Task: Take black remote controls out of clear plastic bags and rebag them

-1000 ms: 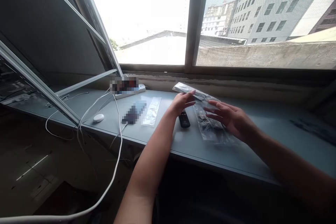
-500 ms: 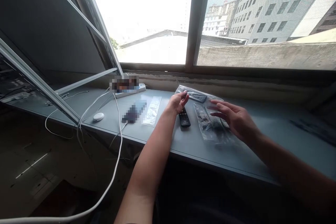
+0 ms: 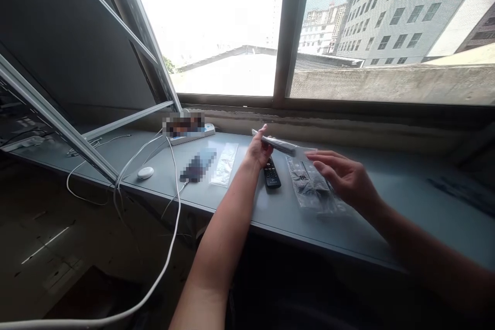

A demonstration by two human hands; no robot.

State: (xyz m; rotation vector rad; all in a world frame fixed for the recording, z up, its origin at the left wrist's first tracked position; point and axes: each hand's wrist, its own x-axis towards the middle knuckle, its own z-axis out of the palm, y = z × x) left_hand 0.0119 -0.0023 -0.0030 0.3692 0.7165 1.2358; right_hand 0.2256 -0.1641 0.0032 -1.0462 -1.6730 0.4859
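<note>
My left hand (image 3: pixel 260 151) is closed round one end of a clear plastic bag (image 3: pixel 301 149), held above the desk. A long, dark, flat object (image 3: pixel 284 145) lies inside that bag; it looks like a remote control, seen nearly edge-on. At the bag's right end, my right hand (image 3: pixel 342 172) has its fingers and thumb drawn together on the loose plastic. Below my left hand a black remote control (image 3: pixel 272 175) lies on the desk, its upper end partly hidden. Another clear bag (image 3: pixel 309 188) with dark contents lies flat under my right hand.
On the grey desk (image 3: pixel 232 198) are a flat clear packet (image 3: pixel 224 165), a blurred-out phone-like object (image 3: pixel 198 165) with a cable, and a white oval case (image 3: pixel 145 172). A power strip (image 3: pixel 209 130) sits near the window. White cables (image 3: pixel 176 232) hang over the front edge beside a metal frame (image 3: pixel 96 157).
The held bag has been lifted and tilted to a nearly edge-on angle. My right fingers have closed in on its right end.
</note>
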